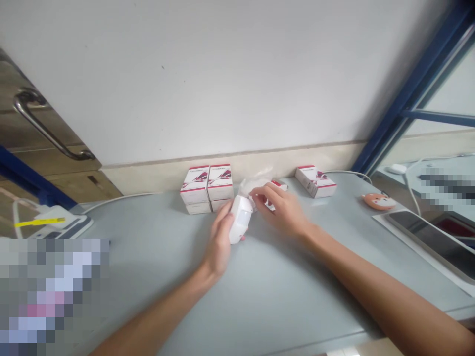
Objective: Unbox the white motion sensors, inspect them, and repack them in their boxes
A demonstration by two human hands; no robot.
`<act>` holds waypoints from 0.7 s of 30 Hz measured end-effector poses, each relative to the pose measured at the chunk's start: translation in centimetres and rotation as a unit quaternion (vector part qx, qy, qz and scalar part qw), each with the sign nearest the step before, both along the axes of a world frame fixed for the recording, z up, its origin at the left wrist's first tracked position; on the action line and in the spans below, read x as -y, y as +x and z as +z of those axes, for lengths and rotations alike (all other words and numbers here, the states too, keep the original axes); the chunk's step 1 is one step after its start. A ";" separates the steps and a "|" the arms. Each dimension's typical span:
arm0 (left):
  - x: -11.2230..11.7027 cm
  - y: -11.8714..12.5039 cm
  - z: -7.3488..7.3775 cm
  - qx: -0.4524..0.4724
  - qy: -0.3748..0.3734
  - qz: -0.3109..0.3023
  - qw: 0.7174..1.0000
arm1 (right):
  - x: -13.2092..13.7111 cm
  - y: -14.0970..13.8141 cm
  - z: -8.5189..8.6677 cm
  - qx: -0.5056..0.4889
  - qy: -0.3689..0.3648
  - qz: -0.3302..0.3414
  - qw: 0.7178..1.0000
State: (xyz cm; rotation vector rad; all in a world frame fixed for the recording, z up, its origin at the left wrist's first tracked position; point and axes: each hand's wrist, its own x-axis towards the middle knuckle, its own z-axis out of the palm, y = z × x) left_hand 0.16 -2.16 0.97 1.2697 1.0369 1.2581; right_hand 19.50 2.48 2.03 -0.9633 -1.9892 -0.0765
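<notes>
left hand (219, 242) clamped around white plastic device (240, 217), mid-frame over grey counter (297, 296); right hand (280, 210) pinching clear plastic wrap (256, 186) at device top; red-and-white boxes (207, 184) at 12 o'clock.

**Two bare arms reach out, hands close together**

Two bare arms come in from the bottom of the view and reach forward. The left arm (152, 316) comes up from the lower left corner. The right arm (386, 289) comes in from the lower right, long and slanted. The left hand (219, 240) is turned on its side, with its fingers (224, 212) curled around something. The right wrist (308, 230) bends a little, and the right hand (280, 210) comes over from above, its fingers (261, 194) curved in a small pinch. The two hands are just beside each other and do not touch.
</notes>
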 end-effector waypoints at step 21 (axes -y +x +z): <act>-0.3 0.4 -1.2 0.034 -0.002 0.059 0.998 | 1.4 -1.1 0.4 -0.033 -0.020 0.106 0.994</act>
